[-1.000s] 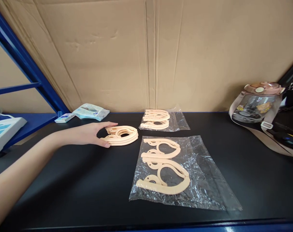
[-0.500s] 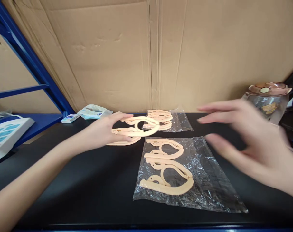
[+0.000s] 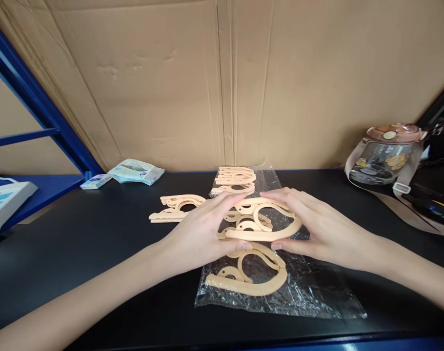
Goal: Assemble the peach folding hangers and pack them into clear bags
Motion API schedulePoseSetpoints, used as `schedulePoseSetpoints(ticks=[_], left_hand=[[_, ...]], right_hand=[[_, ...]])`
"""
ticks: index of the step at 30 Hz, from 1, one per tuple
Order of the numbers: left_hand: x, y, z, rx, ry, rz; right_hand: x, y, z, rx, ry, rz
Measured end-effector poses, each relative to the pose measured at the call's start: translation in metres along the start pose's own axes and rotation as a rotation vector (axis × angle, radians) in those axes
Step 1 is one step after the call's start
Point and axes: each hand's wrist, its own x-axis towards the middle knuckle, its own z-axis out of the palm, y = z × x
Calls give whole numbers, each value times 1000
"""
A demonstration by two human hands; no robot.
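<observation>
Between my two hands is a beige folding clothes hanger [image 3: 260, 236], folded up and held above the table. My left hand [image 3: 205, 231] grips its left end, fingers over the top and thumb below. At its curved right end, my right hand [image 3: 320, 226] holds it the same way. Underneath lies a clear plastic bag [image 3: 324, 297] with folded hangers [image 3: 268, 288] on or in it, partly covered by the held one and my hands. More folded hangers [image 3: 165, 217] rest on the table behind my left hand.
Another clear bag with several hangers [image 3: 234, 172] lies by the cardboard wall [image 3: 152, 87]. At the back left are a tissue pack [image 3: 136, 171] and a small box [image 3: 96, 182]. A strapped water bottle [image 3: 381, 158] stands at the right. Blue shelving [image 3: 42, 102] edges the left.
My left hand has brought the hanger rightward from the back left to above the front bag. My right hand has come in from the right and closed on its other end.
</observation>
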Motion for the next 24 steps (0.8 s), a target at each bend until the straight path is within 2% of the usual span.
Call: schedulePoseSetpoints(ticks=[4,6,8,11,16,19,24], left_hand=[[-7,-6,0,77,-121,26],[-10,-12,1,151,-110,41],[-12,-19,3,244,-70,63],[-14,-28,8,326,-50,85],[-16,-34,13,270,-74,85],[-19,-37,12,217,-80,60],[-21,-39,9,129,-117,37]], right_hand=[[-20,23,-7,-74,74,135],[-36,39,-14,-120,125,235],[-54,52,-21,-189,103,320],[-76,62,-26,-276,68,305],[-87,55,-19,-272,-19,265],[-83,48,-11,-176,-67,273],[-71,40,0,-32,-74,317]])
